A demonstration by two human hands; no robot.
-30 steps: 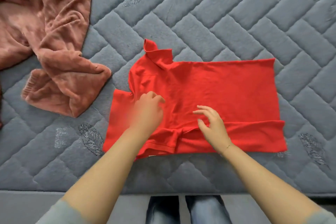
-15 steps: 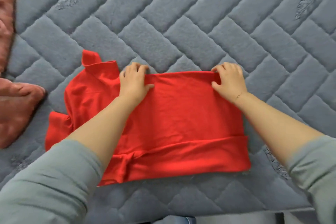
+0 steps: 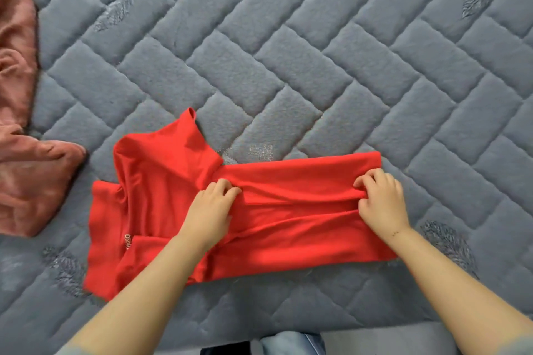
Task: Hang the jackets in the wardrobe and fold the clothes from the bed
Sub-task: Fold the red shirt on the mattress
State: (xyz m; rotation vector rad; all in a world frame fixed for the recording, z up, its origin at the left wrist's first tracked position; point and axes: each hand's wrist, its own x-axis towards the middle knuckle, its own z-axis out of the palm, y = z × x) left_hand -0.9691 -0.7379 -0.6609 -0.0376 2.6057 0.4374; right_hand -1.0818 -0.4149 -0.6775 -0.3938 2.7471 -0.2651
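Observation:
A red shirt (image 3: 161, 196) lies on the grey quilted bed (image 3: 288, 66), its collar end pointing left and its body stretching right. The far long edge is folded over toward me along the middle of the body. My left hand (image 3: 212, 210) pinches that folded edge near the shoulder. My right hand (image 3: 380, 200) pinches the same edge near the hem end at the right. A small label shows on the shirt's near left part.
A crumpled pink fleece garment (image 3: 20, 138) lies at the left edge of the bed. The bed's near edge runs along the bottom, with my jeans (image 3: 291, 343) below it.
Both hands gripped the shirt's far edge and pulled it toward me, folding it over the middle. A second ago they were lower, smoothing the near fold.

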